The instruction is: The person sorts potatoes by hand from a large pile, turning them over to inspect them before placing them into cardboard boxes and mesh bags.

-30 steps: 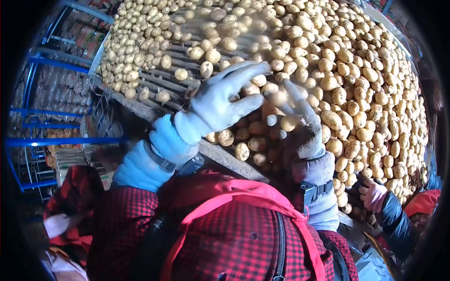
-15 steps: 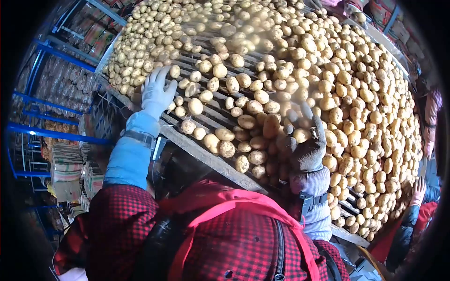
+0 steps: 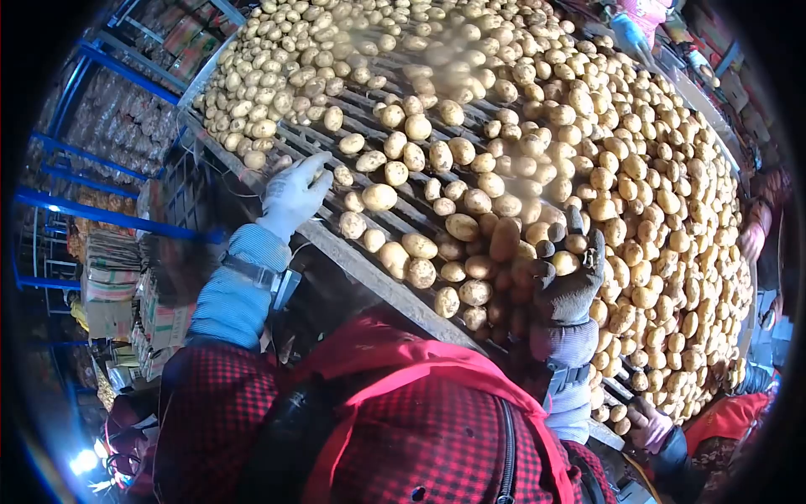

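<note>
A large heap of potatoes (image 3: 663,202) covers a slatted sorting table (image 3: 369,105). My left hand (image 3: 294,195), in a white glove, lies palm down over the table's near rail with its fingers stretched toward loose potatoes. It holds nothing. Palm up among the potatoes, my right hand (image 3: 573,281) wears a dark, dirty glove. Its fingers curl apart around a potato (image 3: 564,263) lying in front of the palm. Other potatoes hide part of these fingers.
A wooden rail (image 3: 374,273) edges the table's near side. Blue racks (image 3: 117,220) and stacked sacks (image 3: 113,277) stand at left. Across the table is a person's blue-gloved hand (image 3: 630,35). Another person's hand (image 3: 651,424) rests at the lower right edge.
My left hand has drawn back toward the rail and turned rightward. My right hand still cups a potato, the view having shifted slightly. Other people's hands have come in at top right and lower right.
</note>
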A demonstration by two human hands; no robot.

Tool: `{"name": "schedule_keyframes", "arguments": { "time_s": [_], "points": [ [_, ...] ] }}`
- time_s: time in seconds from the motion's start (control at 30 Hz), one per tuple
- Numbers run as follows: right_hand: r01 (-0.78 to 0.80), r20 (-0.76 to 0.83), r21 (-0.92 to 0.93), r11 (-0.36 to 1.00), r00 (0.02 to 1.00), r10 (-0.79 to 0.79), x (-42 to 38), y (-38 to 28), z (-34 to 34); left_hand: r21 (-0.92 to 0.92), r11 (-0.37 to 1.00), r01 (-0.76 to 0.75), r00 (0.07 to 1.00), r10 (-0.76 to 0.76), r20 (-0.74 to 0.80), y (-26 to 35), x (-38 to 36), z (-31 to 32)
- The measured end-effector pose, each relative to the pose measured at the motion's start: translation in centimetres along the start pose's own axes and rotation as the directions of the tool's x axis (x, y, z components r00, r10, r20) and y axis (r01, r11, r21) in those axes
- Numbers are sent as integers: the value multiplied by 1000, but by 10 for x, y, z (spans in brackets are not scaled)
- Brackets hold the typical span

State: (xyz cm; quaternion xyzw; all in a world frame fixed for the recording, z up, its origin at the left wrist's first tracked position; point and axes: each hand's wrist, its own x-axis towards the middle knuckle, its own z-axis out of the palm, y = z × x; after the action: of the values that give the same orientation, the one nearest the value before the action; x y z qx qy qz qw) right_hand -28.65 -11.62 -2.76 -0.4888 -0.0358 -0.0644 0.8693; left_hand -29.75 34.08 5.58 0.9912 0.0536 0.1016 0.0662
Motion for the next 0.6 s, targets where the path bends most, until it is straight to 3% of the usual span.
{"name": "schedule_keyframes", "arguments": {
  "time_s": [0.07,0.1,0.13,0.17,0.2,0.27,0.3,0.33,0.37,0.43,0.5,0.53,0.57,0.6],
  "points": [
    [89,136,-313,946,990,-48,2,4,-14,-6,998,-69,998,69,7,2,3,1],
    [144,208,-455,879,977,-53,2,6,-20,107,963,-245,969,243,31,1,8,2],
    [139,209,-464,875,977,-44,3,3,-17,212,887,-411,911,405,75,-1,12,5],
    [-115,26,-71,991,993,117,4,-3,-10,201,892,-405,914,398,77,-5,14,17],
    [-283,-81,367,886,939,334,4,-8,-3,197,907,-372,923,337,187,-9,18,31],
    [-222,-63,252,942,967,245,0,-12,12,175,929,-327,891,241,386,-9,35,37],
    [-150,-41,140,979,987,158,-5,-17,20,150,928,-342,904,281,323,-17,35,44],
    [-210,-19,388,897,972,236,-9,-28,32,83,952,-293,921,258,293,-21,36,43],
    [-371,-94,606,704,845,526,-3,-32,35,16,968,-252,936,239,260,-15,39,38],
    [-591,334,592,548,799,500,-5,-27,30,-156,980,-125,980,146,132,7,41,22],
    [-392,40,375,840,912,407,-25,-19,63,-486,851,-196,978,204,-39,61,40,-1],
    [-716,408,598,359,658,633,-13,-48,79,-552,779,-296,952,289,-103,84,38,1],
    [-749,444,610,260,595,670,-15,-50,79,-607,683,-406,909,373,-188,110,40,4],
    [-697,248,563,444,655,714,-13,-48,85,-636,590,-497,855,459,-242,138,41,11]
  ]
}}
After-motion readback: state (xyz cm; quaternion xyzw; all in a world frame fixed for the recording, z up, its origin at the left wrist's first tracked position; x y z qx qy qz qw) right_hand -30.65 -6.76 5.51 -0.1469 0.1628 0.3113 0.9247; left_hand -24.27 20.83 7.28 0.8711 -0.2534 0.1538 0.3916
